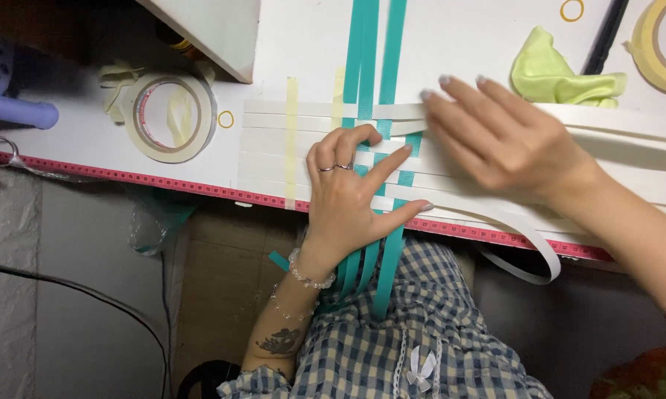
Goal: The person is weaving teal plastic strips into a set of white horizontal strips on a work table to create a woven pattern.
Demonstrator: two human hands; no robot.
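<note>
1. Head view shows teal strips point(367, 52) running with their long axis away from the person, from the lap up across the white table point(466, 33); white strips point(274, 140) lie crosswise, long axis left to right, woven through them near the table's front edge.
2. Count: three teal strips are visible above the weave, and about five white strips are stacked side by side (the exact number is hard to tell under the hands). Two short pieces of cream tape point(291, 140) cross the white strips' left part. Two tape rolls show, one roll of tape point(170, 117) at left and a second roll point(661, 44) at the far right corner, plus two small yellow rings point(226, 119) and one crumpled green cloth point(558, 74).
3. Left hand point(351, 196) lies palm down on the weave, fingers loosely spread, index curled, pressing teal and white strips flat; it grips nothing.
4. Right hand point(506, 137) is flat and open, fingers extended leftward, fingertips resting on the uppermost white strip beside the teal ones; no grasp is closed.
</note>
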